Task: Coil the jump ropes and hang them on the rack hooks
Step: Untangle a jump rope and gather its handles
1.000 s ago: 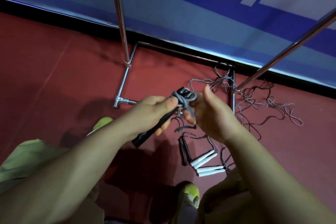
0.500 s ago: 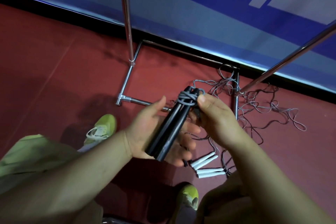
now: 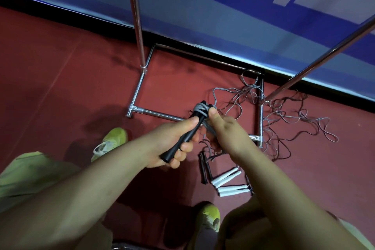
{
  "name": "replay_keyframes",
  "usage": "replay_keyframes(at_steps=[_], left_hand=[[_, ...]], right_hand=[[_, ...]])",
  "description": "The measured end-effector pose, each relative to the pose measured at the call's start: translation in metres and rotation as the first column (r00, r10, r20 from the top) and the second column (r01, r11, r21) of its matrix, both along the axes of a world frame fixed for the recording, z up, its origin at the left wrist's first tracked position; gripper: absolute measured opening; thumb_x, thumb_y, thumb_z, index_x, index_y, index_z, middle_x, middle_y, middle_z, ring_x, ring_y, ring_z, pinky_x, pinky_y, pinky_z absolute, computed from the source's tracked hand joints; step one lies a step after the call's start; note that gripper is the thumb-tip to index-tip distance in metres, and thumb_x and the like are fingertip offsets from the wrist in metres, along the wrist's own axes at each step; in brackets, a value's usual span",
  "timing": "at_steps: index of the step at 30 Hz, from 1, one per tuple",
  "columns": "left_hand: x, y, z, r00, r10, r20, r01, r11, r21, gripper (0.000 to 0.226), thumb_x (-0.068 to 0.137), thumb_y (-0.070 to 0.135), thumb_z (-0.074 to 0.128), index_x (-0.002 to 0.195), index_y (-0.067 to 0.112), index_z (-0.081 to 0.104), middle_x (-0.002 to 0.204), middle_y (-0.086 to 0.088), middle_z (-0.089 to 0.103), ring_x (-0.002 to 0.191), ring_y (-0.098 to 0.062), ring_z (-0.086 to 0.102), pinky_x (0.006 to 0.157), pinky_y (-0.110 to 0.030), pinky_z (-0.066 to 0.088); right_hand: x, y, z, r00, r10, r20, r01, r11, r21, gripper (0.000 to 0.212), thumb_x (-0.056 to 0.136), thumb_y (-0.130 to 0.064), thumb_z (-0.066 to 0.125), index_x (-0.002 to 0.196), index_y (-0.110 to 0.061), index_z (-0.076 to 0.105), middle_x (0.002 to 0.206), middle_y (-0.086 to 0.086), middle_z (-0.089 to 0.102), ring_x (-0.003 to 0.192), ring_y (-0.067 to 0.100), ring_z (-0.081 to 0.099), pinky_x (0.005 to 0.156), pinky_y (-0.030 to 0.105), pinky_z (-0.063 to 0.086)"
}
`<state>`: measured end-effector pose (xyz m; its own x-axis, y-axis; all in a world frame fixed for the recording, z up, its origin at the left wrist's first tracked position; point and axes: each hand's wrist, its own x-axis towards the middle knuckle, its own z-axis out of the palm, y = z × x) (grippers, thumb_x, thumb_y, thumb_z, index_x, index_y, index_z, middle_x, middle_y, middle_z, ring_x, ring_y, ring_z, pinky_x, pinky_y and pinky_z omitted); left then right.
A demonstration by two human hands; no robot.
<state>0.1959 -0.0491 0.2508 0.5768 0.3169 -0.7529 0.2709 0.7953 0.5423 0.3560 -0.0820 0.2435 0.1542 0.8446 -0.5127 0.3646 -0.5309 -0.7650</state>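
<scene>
My left hand (image 3: 172, 144) grips the black handles (image 3: 186, 138) of a jump rope, held slanting up to the right. Grey cord (image 3: 200, 109) is wound round the handles' top ends. My right hand (image 3: 225, 130) pinches that cord beside the wrap with thumb and fingers. On the red floor below lie more rope handles, white ones (image 3: 228, 182) and black ones (image 3: 203, 170). Their grey and dark cords (image 3: 284, 119) sprawl in a tangle at the right. The chrome rack's upright pole (image 3: 136, 16) rises behind my hands; no hooks are in view.
The rack's base tubes (image 3: 156, 113) lie on the floor under my hands, and a second slanted pole (image 3: 324, 59) crosses the right. A blue padded wall (image 3: 203, 6) stands behind. My yellow-green shoes (image 3: 110, 142) are on the floor near the handles.
My left hand has closed round the black handles, which half a second ago lay across its open palm. My right hand stays at the cord wrap on the handles' top.
</scene>
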Motion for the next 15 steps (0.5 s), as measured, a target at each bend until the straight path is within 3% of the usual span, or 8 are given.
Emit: replay_keyframes(at_steps=[3, 6, 9, 11, 15], left_hand=[[0.004, 0.001, -0.003, 0.996, -0.007, -0.091, 0.017, 0.993, 0.114, 0.041, 0.093, 0.054, 0.042, 0.083, 0.015, 0.051, 0.051, 0.006, 0.036, 0.037, -0.008, 0.030, 0.039, -0.017, 0.025], [0.006, 0.004, -0.006, 0.975, -0.036, -0.217, 0.104, 0.945, 0.310, 0.036, 0.095, 0.047, 0.045, 0.078, 0.015, 0.051, 0.053, 0.002, 0.038, 0.038, -0.011, 0.032, 0.040, -0.017, 0.027], [0.005, 0.003, -0.006, 0.893, -0.113, -0.436, 0.363, 0.753, 0.549, 0.037, 0.093, 0.046, 0.048, 0.073, 0.016, 0.051, 0.062, -0.005, 0.049, 0.052, -0.019, 0.048, 0.052, -0.028, 0.038], [0.005, -0.001, -0.004, 0.800, -0.124, -0.587, 0.536, 0.587, 0.607, 0.038, 0.091, 0.052, 0.049, 0.075, 0.017, 0.050, 0.071, 0.000, 0.057, 0.068, -0.019, 0.055, 0.062, -0.032, 0.039], [0.006, -0.006, -0.002, 0.679, -0.042, -0.733, 0.691, 0.374, 0.619, 0.038, 0.086, 0.062, 0.046, 0.091, 0.024, 0.051, 0.081, 0.004, 0.058, 0.077, -0.021, 0.054, 0.059, -0.032, 0.035]], right_hand=[[-0.004, -0.001, -0.003, 0.993, -0.033, 0.110, 0.033, 0.999, -0.002, 0.064, 0.100, -0.048, 0.033, 0.054, -0.009, 0.055, 0.039, -0.004, 0.044, 0.034, 0.009, 0.040, 0.044, 0.023, 0.032], [-0.006, -0.003, -0.007, 0.998, -0.058, 0.020, 0.058, 0.998, -0.037, 0.072, 0.099, -0.051, 0.032, 0.073, 0.010, 0.060, 0.049, 0.005, 0.049, 0.040, 0.015, 0.043, 0.048, 0.025, 0.033], [-0.008, -0.004, -0.003, 0.984, -0.099, -0.147, 0.080, 0.989, -0.128, 0.071, 0.092, -0.066, 0.031, 0.071, -0.004, 0.059, 0.055, 0.007, 0.050, 0.043, 0.018, 0.042, 0.045, 0.025, 0.031], [-0.009, -0.002, 0.000, 0.975, -0.123, -0.183, 0.090, 0.979, -0.183, 0.065, 0.087, -0.071, 0.037, 0.068, -0.011, 0.054, 0.053, 0.004, 0.046, 0.041, 0.017, 0.039, 0.041, 0.023, 0.030], [-0.011, -0.002, 0.002, 0.958, -0.195, -0.210, 0.155, 0.969, -0.193, 0.044, 0.093, -0.048, 0.048, 0.068, -0.012, 0.051, 0.055, 0.006, 0.042, 0.038, 0.017, 0.034, 0.040, 0.021, 0.027]])
